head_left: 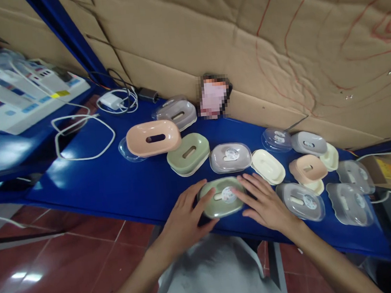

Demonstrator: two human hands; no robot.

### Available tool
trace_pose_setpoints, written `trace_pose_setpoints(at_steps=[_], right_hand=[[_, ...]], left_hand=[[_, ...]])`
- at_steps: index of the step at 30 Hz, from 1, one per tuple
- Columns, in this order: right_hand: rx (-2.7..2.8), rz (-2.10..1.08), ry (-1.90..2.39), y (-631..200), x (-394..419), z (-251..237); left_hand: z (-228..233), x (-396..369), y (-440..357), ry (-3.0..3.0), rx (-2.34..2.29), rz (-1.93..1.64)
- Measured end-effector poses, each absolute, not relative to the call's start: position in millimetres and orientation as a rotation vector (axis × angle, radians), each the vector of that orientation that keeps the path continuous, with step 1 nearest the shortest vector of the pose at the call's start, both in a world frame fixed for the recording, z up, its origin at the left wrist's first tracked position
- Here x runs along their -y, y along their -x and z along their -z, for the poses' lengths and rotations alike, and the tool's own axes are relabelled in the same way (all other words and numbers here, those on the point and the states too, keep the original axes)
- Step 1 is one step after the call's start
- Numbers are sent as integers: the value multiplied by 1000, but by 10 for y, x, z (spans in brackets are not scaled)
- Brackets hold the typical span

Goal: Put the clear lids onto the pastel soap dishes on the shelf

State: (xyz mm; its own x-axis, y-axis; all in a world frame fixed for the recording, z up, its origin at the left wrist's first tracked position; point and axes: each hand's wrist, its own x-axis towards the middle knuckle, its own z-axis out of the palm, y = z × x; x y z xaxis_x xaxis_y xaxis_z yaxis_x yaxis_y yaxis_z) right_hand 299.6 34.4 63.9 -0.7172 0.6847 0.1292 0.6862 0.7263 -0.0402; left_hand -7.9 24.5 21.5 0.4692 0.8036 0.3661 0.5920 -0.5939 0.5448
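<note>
Hands rest on either side of one green soap box at the near edge of the blue tabletop. Your left hand lies flat against its left end, fingers spread and curving along the rim. Your right hand presses against its right end, fingers stretched out and loose; one fingertip lies over the edge of the clear lid near the round sticker. Neither hand is clenched; together they cup the box between them, and it sits on the tabletop.

Just beyond your fingertips stands a grey box with a clear lid and sticker. Beyond your left fingers lie a second green box and, farther out, a pink box resting on a clear lid. Behind those, another grey box sits near the cardboard wall.

Just past your right fingers lies a cream tray. To the right of your right hand is a clear-lidded grey box, touching or nearly touching your wrist side; I cannot tell which. Farther right are more boxes, among them a small pink one stacked on a cream piece.

Well off to the left of your left hand, a white cable loops across the tabletop, with a white charger behind it.
</note>
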Motion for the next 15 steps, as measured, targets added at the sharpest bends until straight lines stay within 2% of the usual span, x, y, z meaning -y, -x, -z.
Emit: trace_pose_setpoints(at_steps=[4,9,15], right_hand=[[2782,241,1313,-2920,-671,-708],[2639,375,1661,-2951,-1020,-795],[2471,396,1838,-3402,-707,-1075]], left_hand=[[-210,-108,214,-2433,-1278,-923],[-276,-162,116,-2546,-1351,-960],[-410,-511,-351,-2743,-1562,-814]])
